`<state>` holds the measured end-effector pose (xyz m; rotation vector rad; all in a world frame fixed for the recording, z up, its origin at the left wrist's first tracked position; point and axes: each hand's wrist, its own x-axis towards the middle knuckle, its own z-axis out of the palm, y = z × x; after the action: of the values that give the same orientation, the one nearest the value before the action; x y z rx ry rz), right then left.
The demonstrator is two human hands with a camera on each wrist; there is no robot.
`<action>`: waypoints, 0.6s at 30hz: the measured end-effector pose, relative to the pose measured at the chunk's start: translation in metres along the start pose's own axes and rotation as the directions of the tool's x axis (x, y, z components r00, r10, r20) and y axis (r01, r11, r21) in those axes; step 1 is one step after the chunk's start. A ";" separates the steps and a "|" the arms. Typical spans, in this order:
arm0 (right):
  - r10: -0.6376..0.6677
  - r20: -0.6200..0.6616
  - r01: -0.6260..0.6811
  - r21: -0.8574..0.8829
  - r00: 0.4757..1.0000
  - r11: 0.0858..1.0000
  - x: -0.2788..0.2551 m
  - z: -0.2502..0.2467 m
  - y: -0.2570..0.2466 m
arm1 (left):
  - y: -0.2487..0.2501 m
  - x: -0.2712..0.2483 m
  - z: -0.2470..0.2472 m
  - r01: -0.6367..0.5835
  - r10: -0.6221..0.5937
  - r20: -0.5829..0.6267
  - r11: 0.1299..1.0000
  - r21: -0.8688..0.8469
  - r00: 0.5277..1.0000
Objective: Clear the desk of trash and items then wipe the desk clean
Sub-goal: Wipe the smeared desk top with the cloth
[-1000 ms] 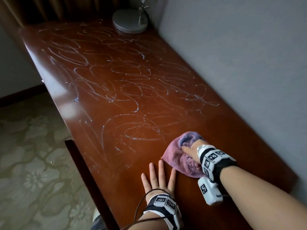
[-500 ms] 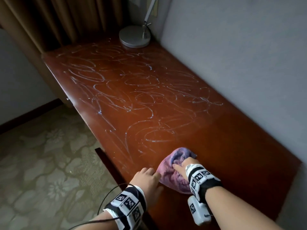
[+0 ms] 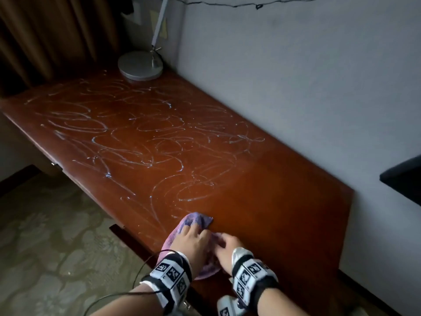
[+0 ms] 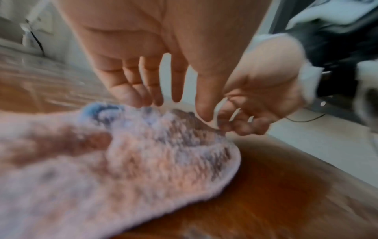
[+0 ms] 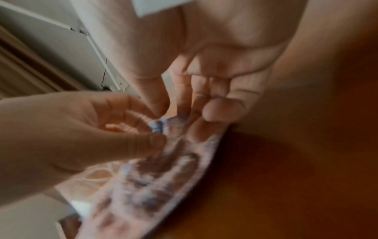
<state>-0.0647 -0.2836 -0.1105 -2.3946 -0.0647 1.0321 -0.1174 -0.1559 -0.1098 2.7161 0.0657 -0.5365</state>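
Observation:
A pink and purple cloth lies crumpled on the red-brown wooden desk, close to its near edge. Both hands are on it, side by side. My left hand covers the cloth's left part, and in the right wrist view its thumb and curled fingers pinch a fold. My right hand pinches the cloth's right edge between thumb and fingers. The left wrist view shows the cloth blurred under my fingertips. White scribbled streaks cover the far two thirds of the desk.
A silver lamp base stands at the desk's far corner by the grey wall. Brown curtains hang behind it. A dark object juts in at the right. Patterned carpet lies left of the desk edge.
My left hand left the desk surface, where it lay flat, and came onto the cloth beside my right hand. The cloth sits nearer the front edge. The head view pulled back and up.

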 end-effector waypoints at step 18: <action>0.206 -0.053 -0.211 -0.367 0.977 0.906 -0.037 -0.011 0.059 | -0.068 0.021 0.000 0.382 -0.375 0.162 0.924 -0.008 0.913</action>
<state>-0.0934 -0.3483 -0.1084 -2.8007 0.0026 1.1897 -0.1059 -0.0930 -0.1413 2.6183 0.5655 -0.8480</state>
